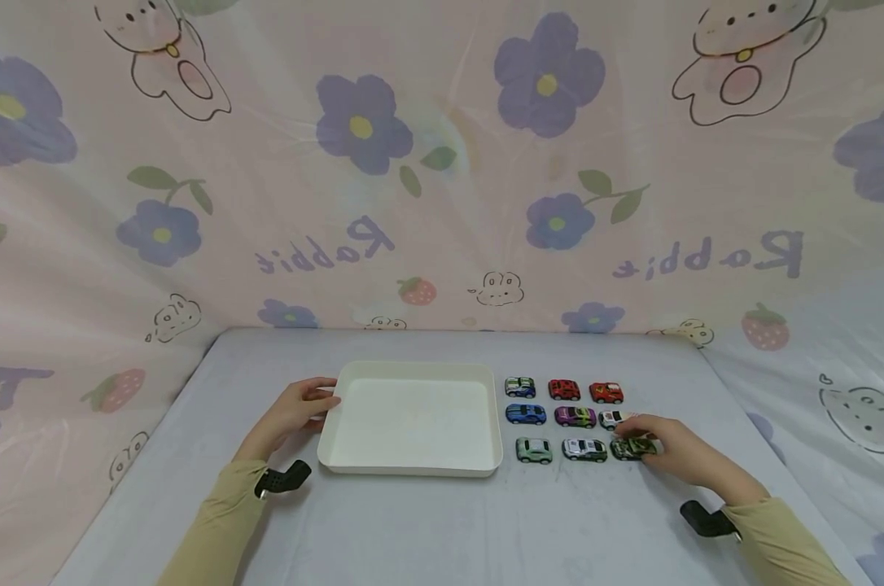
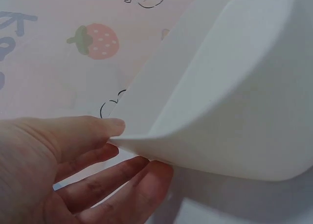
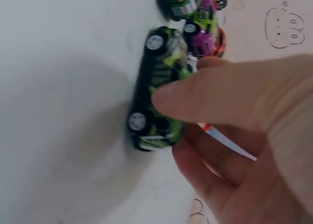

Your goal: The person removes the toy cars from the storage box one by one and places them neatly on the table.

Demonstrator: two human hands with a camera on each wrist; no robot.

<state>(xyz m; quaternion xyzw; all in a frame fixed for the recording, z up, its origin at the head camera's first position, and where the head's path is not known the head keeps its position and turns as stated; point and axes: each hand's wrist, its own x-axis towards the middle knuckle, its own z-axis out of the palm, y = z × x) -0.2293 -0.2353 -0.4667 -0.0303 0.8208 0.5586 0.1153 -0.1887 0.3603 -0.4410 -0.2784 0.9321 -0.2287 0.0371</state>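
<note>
A shallow white tray (image 1: pixel 413 471) lies on the table at the middle of the head view. My left hand (image 1: pixel 292 413) holds its left rim, thumb on top and fingers below, as the left wrist view shows. On the right, my right hand (image 1: pixel 672 452) pinches a black and green toy car (image 1: pixel 623 448) between thumb and fingers. In the right wrist view the thumb presses on the side of this car (image 3: pixel 155 72). Just behind it, a white toy car (image 1: pixel 609 419) is partly covered by the right hand.
Several other toy cars stand in rows right of the tray, among them a purple one (image 1: pixel 575 417), a blue one (image 1: pixel 526 413), a pale green one (image 1: pixel 533 450) and a silver one (image 1: pixel 584 450). A printed cloth (image 1: pixel 442 203) hangs behind the table (image 1: pixel 427 529).
</note>
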